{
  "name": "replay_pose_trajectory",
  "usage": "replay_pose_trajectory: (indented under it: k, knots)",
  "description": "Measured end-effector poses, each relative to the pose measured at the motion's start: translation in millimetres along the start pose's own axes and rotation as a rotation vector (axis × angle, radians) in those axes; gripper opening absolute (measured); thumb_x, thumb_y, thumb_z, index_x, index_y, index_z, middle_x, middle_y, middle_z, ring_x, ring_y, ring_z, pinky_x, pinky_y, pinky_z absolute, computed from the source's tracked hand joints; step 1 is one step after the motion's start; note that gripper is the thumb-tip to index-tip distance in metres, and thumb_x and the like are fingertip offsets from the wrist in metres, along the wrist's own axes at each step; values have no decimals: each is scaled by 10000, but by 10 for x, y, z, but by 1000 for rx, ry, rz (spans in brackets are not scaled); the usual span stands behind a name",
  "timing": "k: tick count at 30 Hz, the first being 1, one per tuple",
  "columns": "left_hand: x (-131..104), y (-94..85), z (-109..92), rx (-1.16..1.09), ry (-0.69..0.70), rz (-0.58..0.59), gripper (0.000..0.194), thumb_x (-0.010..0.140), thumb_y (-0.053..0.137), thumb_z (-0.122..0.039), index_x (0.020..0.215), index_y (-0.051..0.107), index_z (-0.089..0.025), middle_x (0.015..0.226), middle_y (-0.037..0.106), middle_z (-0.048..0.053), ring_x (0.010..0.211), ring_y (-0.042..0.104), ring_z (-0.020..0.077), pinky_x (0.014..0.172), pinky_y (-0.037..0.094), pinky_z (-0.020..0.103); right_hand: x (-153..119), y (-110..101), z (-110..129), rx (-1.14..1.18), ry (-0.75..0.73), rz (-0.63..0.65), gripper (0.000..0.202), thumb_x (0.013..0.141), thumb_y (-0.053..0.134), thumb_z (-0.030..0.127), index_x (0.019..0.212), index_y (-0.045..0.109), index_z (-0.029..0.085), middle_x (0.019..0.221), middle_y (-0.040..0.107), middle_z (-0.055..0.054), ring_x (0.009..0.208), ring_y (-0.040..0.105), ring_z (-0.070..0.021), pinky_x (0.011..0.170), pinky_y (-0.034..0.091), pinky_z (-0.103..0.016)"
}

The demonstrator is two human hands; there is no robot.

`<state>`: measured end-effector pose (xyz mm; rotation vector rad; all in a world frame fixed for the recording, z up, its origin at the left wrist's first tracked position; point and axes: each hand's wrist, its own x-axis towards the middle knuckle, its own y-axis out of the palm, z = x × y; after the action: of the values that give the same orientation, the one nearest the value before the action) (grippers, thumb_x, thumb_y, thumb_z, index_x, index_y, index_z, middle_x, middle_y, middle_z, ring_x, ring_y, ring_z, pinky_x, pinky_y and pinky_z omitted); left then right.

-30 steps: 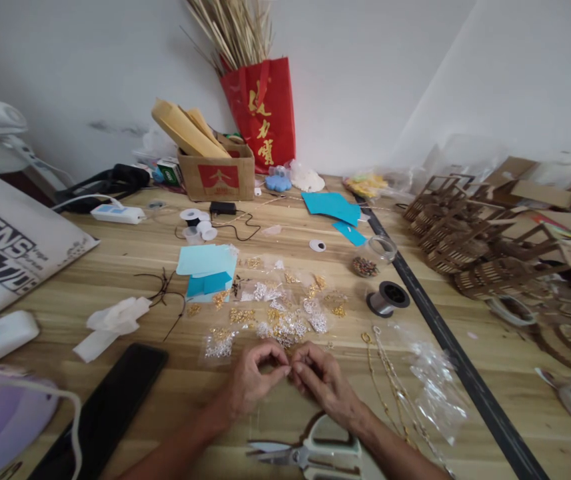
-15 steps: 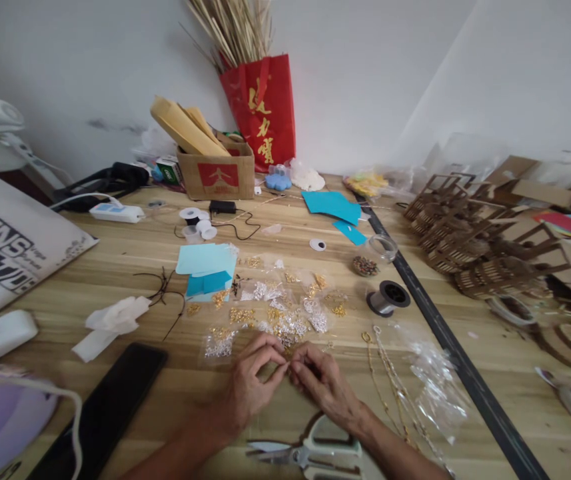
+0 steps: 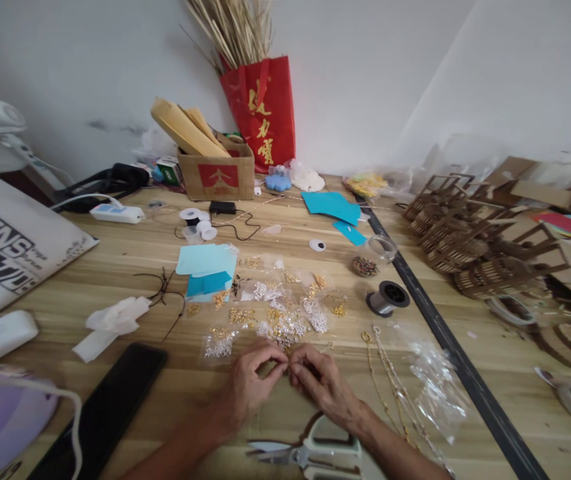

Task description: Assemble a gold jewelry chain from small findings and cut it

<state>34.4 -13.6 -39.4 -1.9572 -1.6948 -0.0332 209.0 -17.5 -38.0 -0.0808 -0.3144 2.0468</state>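
Observation:
My left hand [image 3: 256,375] is closed in a pinch, thumb against forefinger. Fingertip to fingertip with it, my right hand [image 3: 321,381] pinches too. Whatever sits between the fingers is too small to make out. Just beyond them lies a heap of small silver and gold jewelry findings [image 3: 288,325], some in clear little bags. A bag of silver rings [image 3: 218,345] is beside my left hand. Scissors [image 3: 298,455] with pale handles rest below my right wrist, blades pointing left. Gold and silver chains [image 3: 390,380] stretch along the table to the right of my right hand.
A spool of wire [image 3: 388,298] and a jar of beads [image 3: 365,265] stand to the right. Blue cards [image 3: 200,260] lie behind the findings. A black phone-like slab [image 3: 110,407] and white tissue [image 3: 115,323] are at left. Brown wooden baskets [image 3: 480,247] crowd the right side.
The fingers of my left hand have curled in closer to the pinch. Both hands stay in nearly the same place, and the things on the table have not moved.

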Motion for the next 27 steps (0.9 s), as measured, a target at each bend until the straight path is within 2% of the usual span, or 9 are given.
replay_pose_trajectory:
  k: [5, 14, 19, 27]
  knots:
    - [-2, 9, 27, -21, -44, 16, 126, 742, 583, -108, 650, 643, -168, 659, 681, 35, 639, 634, 155, 630, 489, 238, -3, -2, -11, 11, 8, 5, 260, 969, 425, 373, 836, 532, 176, 687, 524, 0, 601, 485, -120, 562, 382, -229]
    - [11, -18, -1, -71, -234, 118, 105, 743, 571, -161, 672, 648, -158, 672, 680, 33, 647, 621, 158, 638, 480, 241, -8, -6, -41, 14, 28, -26, 246, 956, 450, 378, 852, 526, 170, 661, 512, 13, 584, 451, -111, 539, 350, -223]
    - [34, -40, -40, -96, -256, 132, 120, 750, 563, -201, 666, 640, -162, 666, 668, 28, 649, 606, 161, 636, 471, 248, -4, -2, -54, -22, 19, -44, 212, 943, 477, 362, 900, 553, 168, 611, 467, 37, 540, 407, -105, 507, 315, -224]
    - [23, -38, -29, -96, -267, 151, 124, 760, 559, -212, 671, 632, -164, 670, 661, 25, 651, 599, 162, 632, 458, 251, 5, -10, -24, -107, -49, -59, 163, 941, 474, 303, 927, 580, 179, 721, 598, -14, 633, 528, -135, 590, 412, -237]
